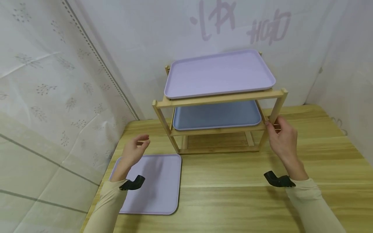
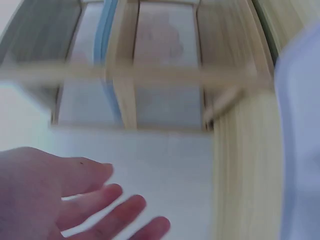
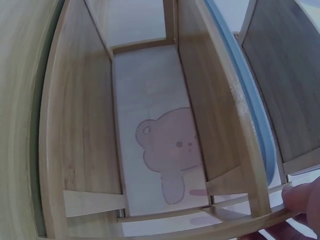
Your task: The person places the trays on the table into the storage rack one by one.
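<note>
Rack [image 1: 218, 99] stands right of centre in the head view, its right front post [image 1: 277, 106] gripped between the thumb and fingers of the right hand [image 1: 283, 138], with a lilac tray [image 1: 220, 74] on top and a blue tray [image 1: 217, 116] one level below. To its left hangs the left hand [image 1: 134, 150], fingers released and loosely bent, overlapping a second lilac tray [image 1: 164, 184] that lies on the surface [image 1: 227, 194] at lower left. Behind, a white backdrop [image 1: 140, 48] bears lettering [image 1: 206, 38] toward upper right, and a pink bear [image 3: 172, 142] shows through the rack in the right wrist view.
</note>
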{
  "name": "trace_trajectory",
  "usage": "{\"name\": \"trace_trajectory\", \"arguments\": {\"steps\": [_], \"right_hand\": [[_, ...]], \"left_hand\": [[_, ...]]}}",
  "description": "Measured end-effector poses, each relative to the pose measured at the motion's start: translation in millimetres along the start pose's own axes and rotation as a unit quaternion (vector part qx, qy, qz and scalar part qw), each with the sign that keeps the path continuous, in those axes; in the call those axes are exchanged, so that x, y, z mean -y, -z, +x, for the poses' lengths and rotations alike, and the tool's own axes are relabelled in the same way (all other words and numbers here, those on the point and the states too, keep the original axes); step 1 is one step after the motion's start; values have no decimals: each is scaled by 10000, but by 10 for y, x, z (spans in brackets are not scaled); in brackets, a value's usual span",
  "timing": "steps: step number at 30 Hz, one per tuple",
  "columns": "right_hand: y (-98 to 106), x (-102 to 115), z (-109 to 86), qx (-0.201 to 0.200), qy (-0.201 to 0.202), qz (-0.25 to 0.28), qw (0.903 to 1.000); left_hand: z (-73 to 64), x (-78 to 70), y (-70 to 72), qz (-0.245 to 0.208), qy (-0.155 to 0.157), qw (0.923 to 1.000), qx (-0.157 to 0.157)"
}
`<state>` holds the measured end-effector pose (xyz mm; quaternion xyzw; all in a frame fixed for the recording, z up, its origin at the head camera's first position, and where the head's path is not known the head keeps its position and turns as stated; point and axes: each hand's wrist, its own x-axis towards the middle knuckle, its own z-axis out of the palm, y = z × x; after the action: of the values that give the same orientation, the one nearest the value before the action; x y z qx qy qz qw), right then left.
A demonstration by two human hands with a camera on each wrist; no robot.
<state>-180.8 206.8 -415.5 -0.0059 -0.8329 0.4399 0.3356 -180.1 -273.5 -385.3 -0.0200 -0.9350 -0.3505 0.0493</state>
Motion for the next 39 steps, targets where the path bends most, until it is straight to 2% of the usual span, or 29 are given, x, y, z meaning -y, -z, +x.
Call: {"name": "trace_trajectory", "arguments": {"steps": [2, 5, 10, 16, 21, 26, 31, 39], "right_hand": [[-1, -17, 4, -24, 24, 20, 10000], [4, -50, 6, -82, 76, 68, 9999], [12, -80, 12, -121, 167, 111, 9997], [25, -71, 28, -155, 98, 134, 9997], [31, -67, 24, -182, 24, 143, 9997], [22, -75, 23, -150, 87, 189, 9997], [5, -85, 17, -132, 106, 208, 9996], [-26, -94, 8, -100, 123, 190, 9997]], "left_hand": [[-70, 153, 113, 208, 469, 9987, -56], [-184, 408, 248, 448, 979, 9942, -83], [-407, 825, 366, 840, 1411, 9864, 83], [-609, 1142, 409, 1104, 1843, 9764, 234], [-714, 1302, 395, 1385, 1871, 9721, 306], [-786, 1396, 359, 1479, 1840, 9715, 219], [-813, 1458, 340, 1455, 1909, 9707, 64], [-840, 1563, 353, 1413, 2055, 9684, 32]]}}
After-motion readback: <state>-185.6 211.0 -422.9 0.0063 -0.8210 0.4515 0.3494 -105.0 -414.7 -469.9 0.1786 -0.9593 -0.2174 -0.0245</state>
